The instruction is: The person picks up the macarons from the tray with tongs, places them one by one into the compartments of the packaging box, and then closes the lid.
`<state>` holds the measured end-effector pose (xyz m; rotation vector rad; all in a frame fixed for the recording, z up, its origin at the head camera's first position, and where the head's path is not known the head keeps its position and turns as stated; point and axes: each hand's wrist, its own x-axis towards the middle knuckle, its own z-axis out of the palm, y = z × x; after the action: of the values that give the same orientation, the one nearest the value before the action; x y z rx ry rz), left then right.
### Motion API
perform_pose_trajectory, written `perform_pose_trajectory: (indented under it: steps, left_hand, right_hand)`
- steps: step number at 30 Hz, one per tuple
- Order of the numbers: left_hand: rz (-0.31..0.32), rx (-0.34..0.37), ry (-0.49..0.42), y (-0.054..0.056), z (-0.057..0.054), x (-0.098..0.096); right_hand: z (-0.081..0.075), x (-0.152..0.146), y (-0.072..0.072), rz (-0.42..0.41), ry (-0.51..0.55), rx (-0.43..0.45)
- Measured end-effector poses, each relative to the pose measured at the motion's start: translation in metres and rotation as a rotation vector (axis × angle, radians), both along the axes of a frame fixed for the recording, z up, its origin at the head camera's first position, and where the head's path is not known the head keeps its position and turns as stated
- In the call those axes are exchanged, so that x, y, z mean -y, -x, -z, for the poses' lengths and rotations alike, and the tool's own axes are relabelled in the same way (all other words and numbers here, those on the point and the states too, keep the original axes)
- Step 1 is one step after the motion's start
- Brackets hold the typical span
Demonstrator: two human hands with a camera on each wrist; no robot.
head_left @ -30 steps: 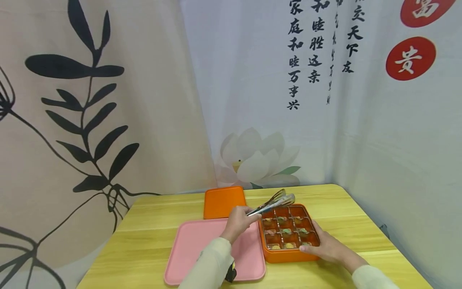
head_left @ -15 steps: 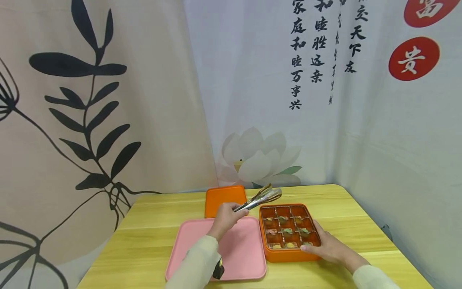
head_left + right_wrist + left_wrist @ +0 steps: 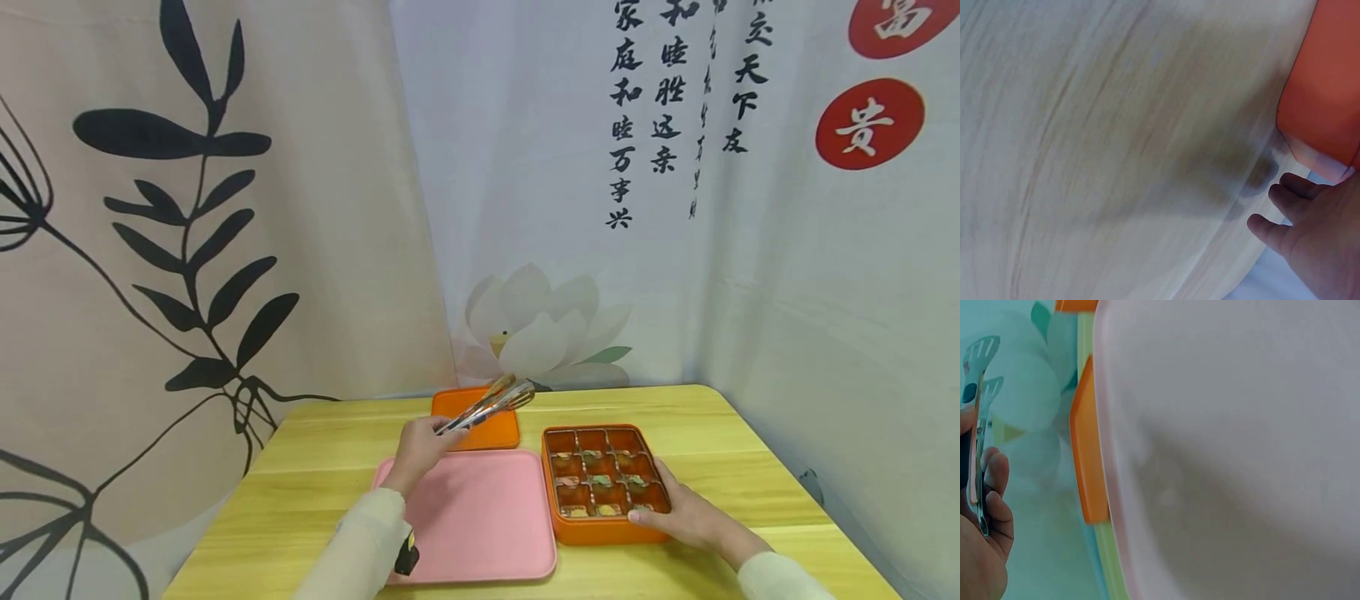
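In the head view my left hand (image 3: 420, 452) holds a pair of metal tongs (image 3: 491, 406) above the far left part of a pink tray (image 3: 480, 525). The slotted tips of the tongs (image 3: 982, 356) stand apart with nothing between them in the left wrist view. Right of the tray sits an orange box (image 3: 607, 533) with a clear divider, its compartments holding small wrapped pieces in several colours. My right hand (image 3: 693, 512) rests at the box's near right corner, thumb by the front rim. In the right wrist view its fingers (image 3: 1269, 231) extend loosely beside the orange wall.
Behind the tray an orange lid (image 3: 495, 432) lies on the yellow wood-grain table (image 3: 300, 467). A printed cloth (image 3: 345, 208) hangs behind the table's far edge and along the right side.
My left hand has moved left with the tongs, from over the box's edge to above the tray's far left. My right hand stays at the box, and the head view has shifted slightly.
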<state>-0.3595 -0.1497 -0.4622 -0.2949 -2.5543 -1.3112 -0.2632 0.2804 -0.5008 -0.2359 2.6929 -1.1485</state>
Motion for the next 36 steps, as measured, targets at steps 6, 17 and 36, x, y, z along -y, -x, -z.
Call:
perform_pose_trajectory:
  steps: [6,17,36]
  left_hand:
    - [-0.076,0.049,-0.038,-0.002,0.0,0.042]
    - [-0.199,0.087,0.067,-0.011,0.007,0.129]
    - [-0.285,0.143,0.138,-0.033,0.017,0.191]
  right_hand:
    - [-0.001,0.0,-0.003,-0.003,0.014,-0.009]
    - [0.003,0.001,0.0,0.003,0.031,-0.003]
    - [-0.001,0.0,-0.004,0.013,0.043,0.012]
